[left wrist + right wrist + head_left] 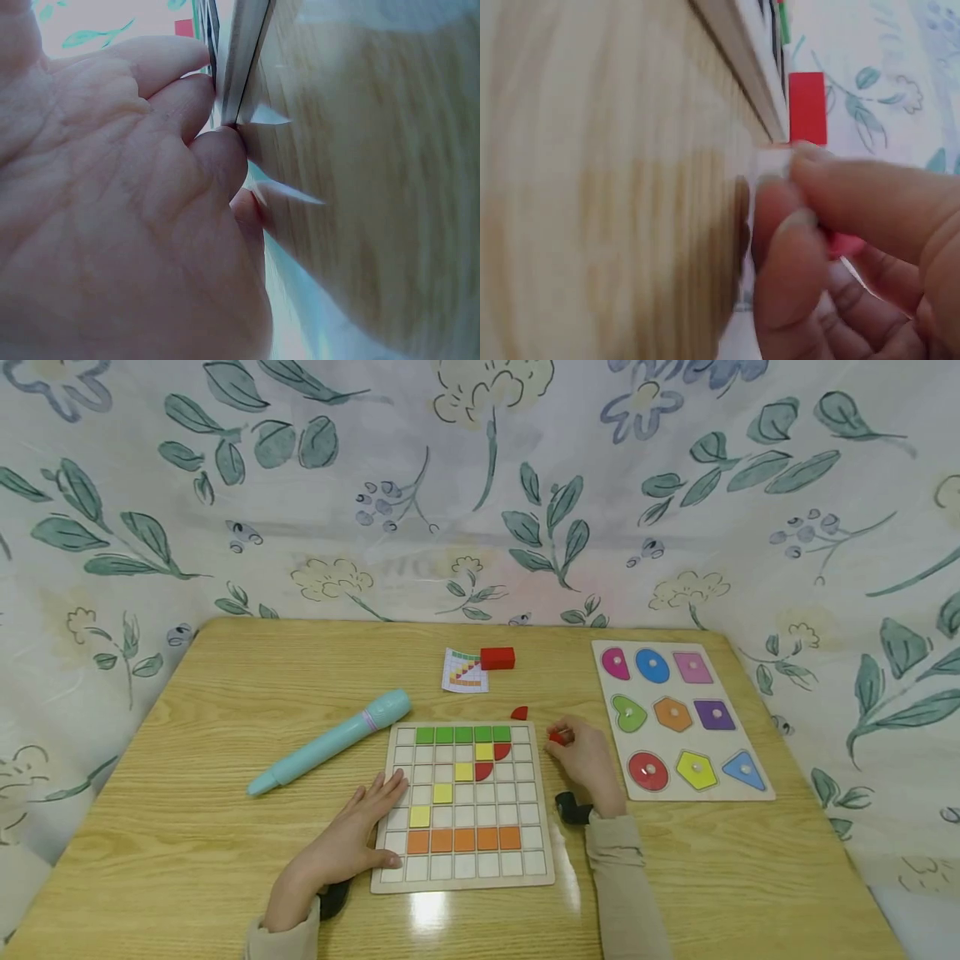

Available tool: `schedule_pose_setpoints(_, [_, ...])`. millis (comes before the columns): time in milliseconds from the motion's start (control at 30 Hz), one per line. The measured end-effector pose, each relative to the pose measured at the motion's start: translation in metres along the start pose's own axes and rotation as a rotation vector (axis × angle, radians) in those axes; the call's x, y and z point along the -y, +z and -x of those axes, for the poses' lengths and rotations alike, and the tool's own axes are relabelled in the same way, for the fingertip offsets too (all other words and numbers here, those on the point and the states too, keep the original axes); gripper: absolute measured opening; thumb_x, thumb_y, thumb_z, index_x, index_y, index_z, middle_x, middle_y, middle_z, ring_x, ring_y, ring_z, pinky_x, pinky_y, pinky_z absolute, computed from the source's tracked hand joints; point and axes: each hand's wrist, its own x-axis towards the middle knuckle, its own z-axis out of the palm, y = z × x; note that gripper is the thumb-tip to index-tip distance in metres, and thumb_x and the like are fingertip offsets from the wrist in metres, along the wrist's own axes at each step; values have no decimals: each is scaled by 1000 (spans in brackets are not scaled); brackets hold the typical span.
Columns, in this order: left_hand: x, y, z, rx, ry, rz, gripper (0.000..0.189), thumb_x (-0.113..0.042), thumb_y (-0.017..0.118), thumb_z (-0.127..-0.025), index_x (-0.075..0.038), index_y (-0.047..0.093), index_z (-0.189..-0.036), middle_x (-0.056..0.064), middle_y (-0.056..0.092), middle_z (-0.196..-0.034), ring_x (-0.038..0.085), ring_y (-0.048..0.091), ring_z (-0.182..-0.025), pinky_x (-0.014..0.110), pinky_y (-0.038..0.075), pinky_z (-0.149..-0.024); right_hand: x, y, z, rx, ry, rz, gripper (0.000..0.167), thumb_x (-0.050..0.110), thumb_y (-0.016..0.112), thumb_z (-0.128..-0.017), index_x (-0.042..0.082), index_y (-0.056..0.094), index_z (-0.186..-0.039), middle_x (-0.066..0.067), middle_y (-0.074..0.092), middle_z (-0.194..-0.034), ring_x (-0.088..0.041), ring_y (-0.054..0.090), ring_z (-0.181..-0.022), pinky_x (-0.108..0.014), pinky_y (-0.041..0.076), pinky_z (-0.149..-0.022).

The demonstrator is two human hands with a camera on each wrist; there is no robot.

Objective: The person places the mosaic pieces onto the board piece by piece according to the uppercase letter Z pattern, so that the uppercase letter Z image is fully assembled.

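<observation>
A wooden grid board (465, 867) lies in front of me. On it are a row of green squares (464, 735), a diagonal of yellow squares (442, 793) and a row of orange squares (465, 840). Two red quarter-circle tiles (483, 771) sit beside the upper yellow squares. My left hand (348, 828) rests on the board's left edge with fingers extended; its fingertips meet the edge in the left wrist view. Just off the board's right side, my right hand (590, 762) pinches a small red tile (845, 244), mostly hidden by the fingers.
Beyond the board lie a loose red quarter-circle tile (519, 713), a pattern card (465, 681) and a red block (497, 658). A turquoise microphone-shaped stick (330, 743) lies to the left. On the right is a shape puzzle board (652, 735) with knobbed pieces. Floral cloth (480, 560) hangs behind the table.
</observation>
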Motion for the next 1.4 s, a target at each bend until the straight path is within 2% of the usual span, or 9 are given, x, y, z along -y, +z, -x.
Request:
schedule_pose_setpoints(200, [1,1,1,0,3,0,100,-20,81,-71,-5,25,-153,15,15,-162,41,4,-150,50,-4,-123,4,1,-2,59,97,-273,22,9,45,-101,-4,55,-115,-12,60,-74,-12,54,-56,-20,46,-50])
schedule_pose_setpoints(433, [1,1,1,9,-11,9,100,-17,81,-72,-7,23,-154,12,13,-163,38,2,-151,32,-12,-124,16,12,-1,113,111,-389,24,4,33,-96,-6,42,-117,-3,44,-68,-11,41,-57,-19,34,-51])
schedule_pose_setpoints(600, [2,-1,2,15,-11,-2,100,-18,81,-73,-6,23,-154,12,13,-163,38,2,-151,43,-8,-124,27,25,2,213,86,-537,21,5,27,-100,-4,36,-117,-4,41,-71,-13,38,-62,-18,34,-56])
schedule_pose_setpoints(767, [2,1,0,19,-5,-16,100,-17,81,-72,-6,24,-153,13,14,-163,38,3,-151,56,-1,-122,44,30,10,296,-38,-473,28,9,33,-105,-6,50,-122,-18,67,-97,-18,52,-76,-19,45,-64])
schedule_pose_setpoints(867, [3,2,-1,23,-16,-13,101,-15,81,-72,-6,24,-154,11,13,-163,36,3,-151,52,-3,-123,54,34,14,304,-111,-374,31,10,39,-104,0,59,-126,-17,65,-117,-22,57,-94,-28,51,-79])
schedule_pose_setpoints(1000, [4,1,-1,22,-17,-17,101,-15,81,-72,-7,24,-154,11,13,-163,36,3,-151,51,-3,-123,59,37,17,273,-200,-254,33,11,45,-102,5,62,-129,-12,58,-110,-21,49,-96,-30,43,-82])
schedule_pose_setpoints(1067, [4,1,0,23,-19,-17,101,-15,81,-72,-7,23,-154,11,13,-163,36,3,-151,53,-2,-123,60,35,18,299,-226,-235,31,11,48,-101,6,64,-128,-12,56,-102,-18,42,-86,-26,36,-74])
schedule_pose_setpoints(1167, [3,0,0,20,-14,-20,101,-16,81,-72,-6,24,-154,12,14,-163,37,3,-151,57,0,-121,60,33,20,380,-238,-203,27,15,54,-99,7,69,-120,-9,64,-102,-13,46,-81,-21,40,-71])
schedule_pose_setpoints(1400, [2,-1,1,20,-14,-42,101,-18,81,-72,-6,24,-154,11,14,-163,36,5,-151,58,1,-121,66,41,26,495,-123,-254,12,12,68,-90,3,67,-96,-6,66,-80,-10,58,-58,-21,53,-54])
